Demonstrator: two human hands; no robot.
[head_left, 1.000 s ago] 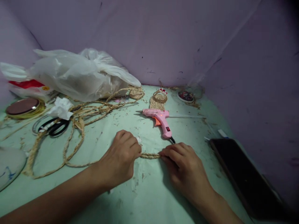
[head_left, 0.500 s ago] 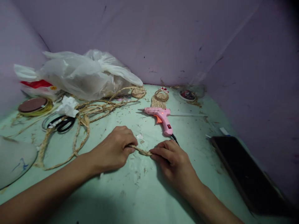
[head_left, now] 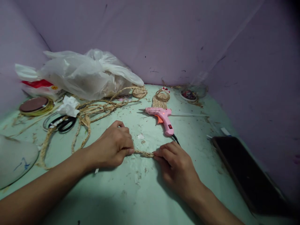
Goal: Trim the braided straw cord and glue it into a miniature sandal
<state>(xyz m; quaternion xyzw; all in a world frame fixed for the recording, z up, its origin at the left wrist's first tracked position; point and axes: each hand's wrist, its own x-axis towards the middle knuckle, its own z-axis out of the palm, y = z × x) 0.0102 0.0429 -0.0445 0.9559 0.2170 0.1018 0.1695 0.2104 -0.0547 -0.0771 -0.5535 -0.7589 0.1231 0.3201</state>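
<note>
A short stretch of tan braided rope (head_left: 144, 153) runs between my two hands just above the pale green tabletop (head_left: 131, 193). My left hand (head_left: 114, 145) pinches its left part between thumb and fingers. At its right end, the fingertips of my right hand (head_left: 173, 159) are closed on it. Beyond the right hand lies a pink glue gun (head_left: 161, 117) on its side, nozzle pointing left, with a small light glowing on its body. Behind the gun rests a woven tan piece (head_left: 160, 100) with red and white beads at its top.
Loose braided cord (head_left: 100, 109), black-handled scissors (head_left: 63, 123) and crumpled white tissue (head_left: 68, 106) lie at the left. A plastic bag (head_left: 86, 75) leans against the wall. On the right is a dark phone (head_left: 246, 175); a small dish of beads (head_left: 188, 95) sits at the back.
My left hand has shifted slightly left, and its grip on the rope sits a little lower. The rope lies flatter between the hands. My right hand has barely moved.
</note>
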